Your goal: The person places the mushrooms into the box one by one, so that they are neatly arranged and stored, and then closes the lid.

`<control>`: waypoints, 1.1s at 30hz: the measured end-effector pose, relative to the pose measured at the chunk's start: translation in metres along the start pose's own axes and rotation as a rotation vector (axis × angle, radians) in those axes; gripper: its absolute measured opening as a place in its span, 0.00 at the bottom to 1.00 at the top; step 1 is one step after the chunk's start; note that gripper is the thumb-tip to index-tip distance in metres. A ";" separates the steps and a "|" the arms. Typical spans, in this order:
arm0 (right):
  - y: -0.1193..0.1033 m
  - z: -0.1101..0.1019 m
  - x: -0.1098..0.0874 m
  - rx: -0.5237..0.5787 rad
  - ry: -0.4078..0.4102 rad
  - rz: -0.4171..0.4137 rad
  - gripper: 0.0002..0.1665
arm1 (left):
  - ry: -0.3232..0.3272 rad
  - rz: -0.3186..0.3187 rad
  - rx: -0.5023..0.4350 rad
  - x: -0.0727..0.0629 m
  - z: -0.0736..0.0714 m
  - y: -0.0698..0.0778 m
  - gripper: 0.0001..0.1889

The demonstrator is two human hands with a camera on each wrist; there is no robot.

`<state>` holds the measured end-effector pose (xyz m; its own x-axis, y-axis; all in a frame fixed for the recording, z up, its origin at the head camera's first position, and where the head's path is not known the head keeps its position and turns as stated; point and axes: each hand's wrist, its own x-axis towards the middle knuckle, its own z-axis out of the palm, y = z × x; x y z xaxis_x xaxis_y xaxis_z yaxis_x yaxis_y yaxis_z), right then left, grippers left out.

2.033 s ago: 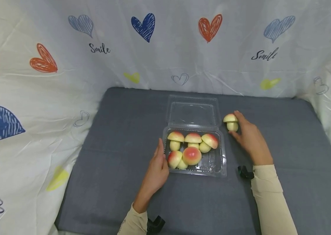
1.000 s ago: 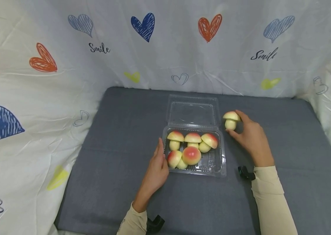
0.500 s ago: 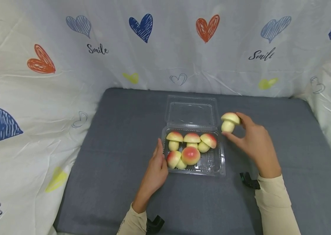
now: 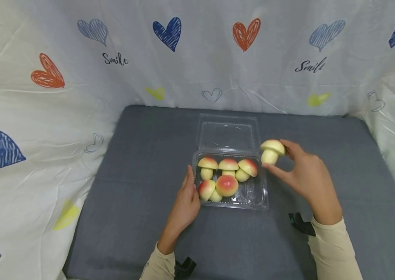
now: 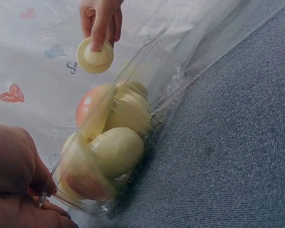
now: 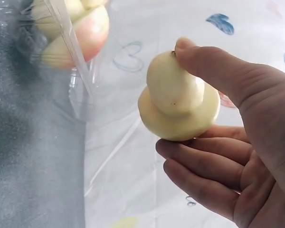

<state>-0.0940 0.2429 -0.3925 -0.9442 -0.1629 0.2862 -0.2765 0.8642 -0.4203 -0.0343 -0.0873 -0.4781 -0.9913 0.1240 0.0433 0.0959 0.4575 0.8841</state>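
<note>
My right hand (image 4: 309, 179) pinches a toy mushroom (image 4: 272, 151), its thumb on the stem end and its fingers at the cap. The right wrist view shows this mushroom (image 6: 175, 90) pale yellow, stem up towards the camera. It is held up just right of a clear plastic box (image 4: 265, 194), whose hinged lid (image 4: 229, 134) lies folded back. Several more mushrooms (image 4: 227, 185) with red-blushed caps sit in the box, three along the back and others at the front left. My left hand (image 4: 183, 204) holds the box's left rim, seen between thumb and fingers in the left wrist view.
A grey cloth (image 4: 141, 175) covers the table under the box. A white curtain (image 4: 197, 58) printed with hearts and "Smile" hangs along the back and sides. Dark camera mounts (image 4: 185, 268) stick out at both wrists.
My right hand has lifted the mushroom off the cloth and brought it nearer, tilting its cap away so that more of the underside shows. My left hand and the box have stayed in place.
</note>
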 end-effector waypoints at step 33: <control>-0.029 0.022 -0.044 0.034 -0.133 -0.076 0.48 | 0.008 0.001 -0.003 0.000 0.000 -0.001 0.36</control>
<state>-0.0481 0.2150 -0.4122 -0.9350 -0.2912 0.2025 -0.3522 0.8306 -0.4313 -0.0342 -0.0879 -0.4793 -0.9919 0.1175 0.0482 0.0968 0.4544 0.8855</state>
